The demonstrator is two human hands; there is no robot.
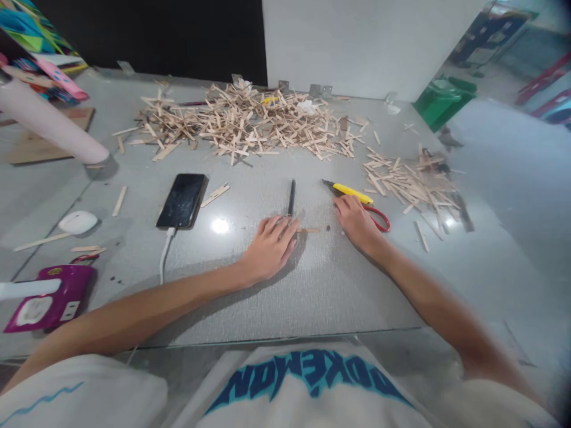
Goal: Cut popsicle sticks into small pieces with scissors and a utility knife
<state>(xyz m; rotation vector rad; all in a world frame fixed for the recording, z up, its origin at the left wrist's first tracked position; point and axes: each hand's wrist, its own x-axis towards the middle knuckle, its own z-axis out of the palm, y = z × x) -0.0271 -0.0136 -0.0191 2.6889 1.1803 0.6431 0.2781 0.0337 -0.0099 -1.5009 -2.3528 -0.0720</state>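
My left hand [272,244] lies palm down on the table, its fingers stretched out and nothing visibly gripped. From beneath its fingertips a thin wooden stick [311,230] sticks out to the right. A dark pen [292,196] points away just beyond these fingers. My right hand [357,223] rests open, with its fingertips down beside a yellow-handled cutter [352,193]. Partly under that hand is a pair of scissors with a red handle [382,219]; the hand covers their middle, so how firmly it touches them is hidden.
A large heap of wooden sticks [250,125] lines the back, with a smaller pile [410,178] at right. At left are a charging phone [182,201], a white mouse-shaped object [78,222], a purple device [57,297] and a pale roll [53,116]. A green bin [441,101] stands beyond.
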